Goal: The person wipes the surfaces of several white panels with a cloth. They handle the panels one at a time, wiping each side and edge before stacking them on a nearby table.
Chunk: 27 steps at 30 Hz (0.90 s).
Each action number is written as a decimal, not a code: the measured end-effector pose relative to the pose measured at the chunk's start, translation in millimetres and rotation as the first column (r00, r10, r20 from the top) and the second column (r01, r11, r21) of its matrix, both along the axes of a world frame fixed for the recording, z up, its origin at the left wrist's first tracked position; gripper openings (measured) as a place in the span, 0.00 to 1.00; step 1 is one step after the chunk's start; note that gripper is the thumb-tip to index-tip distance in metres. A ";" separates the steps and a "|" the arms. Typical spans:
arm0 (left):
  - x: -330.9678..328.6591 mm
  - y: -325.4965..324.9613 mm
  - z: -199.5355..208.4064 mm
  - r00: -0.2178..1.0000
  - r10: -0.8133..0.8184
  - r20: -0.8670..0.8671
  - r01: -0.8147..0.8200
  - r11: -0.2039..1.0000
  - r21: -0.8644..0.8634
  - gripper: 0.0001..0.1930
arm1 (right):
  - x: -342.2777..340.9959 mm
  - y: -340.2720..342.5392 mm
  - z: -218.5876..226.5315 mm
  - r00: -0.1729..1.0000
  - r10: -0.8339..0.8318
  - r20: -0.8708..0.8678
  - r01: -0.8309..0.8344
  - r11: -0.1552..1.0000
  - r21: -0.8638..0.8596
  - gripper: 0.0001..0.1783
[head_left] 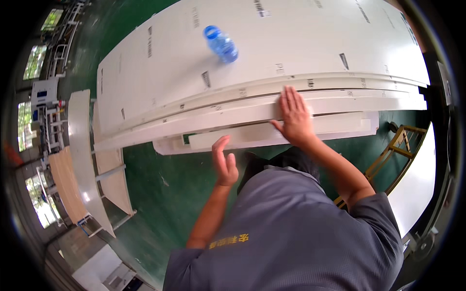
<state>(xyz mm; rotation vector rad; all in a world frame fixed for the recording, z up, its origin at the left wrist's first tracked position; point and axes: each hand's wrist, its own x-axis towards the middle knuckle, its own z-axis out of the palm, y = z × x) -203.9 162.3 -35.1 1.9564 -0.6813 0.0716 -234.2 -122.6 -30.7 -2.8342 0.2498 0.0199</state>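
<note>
My right hand lies with fingers stretched out against the front edge of a long white strip, at the near side of a large stack of white panels. Nothing is in its grasp. In the air in front of the stack, my left hand holds nothing, its thumb and fingers apart. Farther back on the top panel, a clear plastic bottle with blue on it shows slightly blurred. Below the strips, a lower white board runs along the stack's near side.
Left of the stack stands a rack with long pale boards. On the right, a yellow metal frame stands near another white panel. The floor is green. Equipment and windows line the far left.
</note>
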 end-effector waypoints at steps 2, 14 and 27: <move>1.6 62.0 3.5 0.995 0.094 -0.020 -0.094 0.996 0.003 0.19 | 57.3 93.8 3.7 0.986 0.164 -0.014 -0.163 0.983 0.080 0.52; 11.0 403.1 -36.6 0.661 0.666 -0.346 -0.649 0.739 0.181 0.18 | -25.5 -28.7 -35.4 0.985 -0.145 0.094 0.163 0.962 -0.220 0.45; 256.5 624.6 -0.6 0.490 0.743 -0.457 -0.844 0.534 -0.037 0.25 | 171.9 320.0 13.4 0.974 0.176 -0.144 -0.188 0.980 -0.072 0.55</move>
